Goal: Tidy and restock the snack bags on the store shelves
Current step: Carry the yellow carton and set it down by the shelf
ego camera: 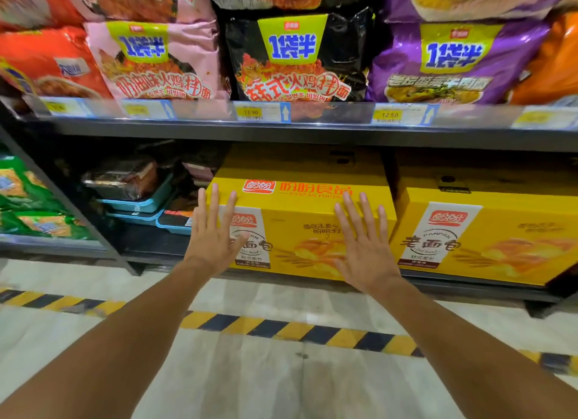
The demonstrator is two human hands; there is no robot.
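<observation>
Both my arms reach forward to a yellow bread carton (306, 206) on the bottom shelf. My left hand (212, 234) lies flat, fingers spread, against the carton's front left part. My right hand (362, 243) is spread flat on its front right part. Neither hand holds anything. On the shelf above stand noodle bags: a pink bag (156, 59), a black bag (297, 55) and a purple bag (453, 62).
A second yellow carton (488, 231) stands to the right. Teal trays (140, 204) with dark packs sit left of the carton, green bags (28, 199) further left. The shelf edge (281, 131) carries price tags. Yellow-black hazard tape (312, 331) crosses the floor.
</observation>
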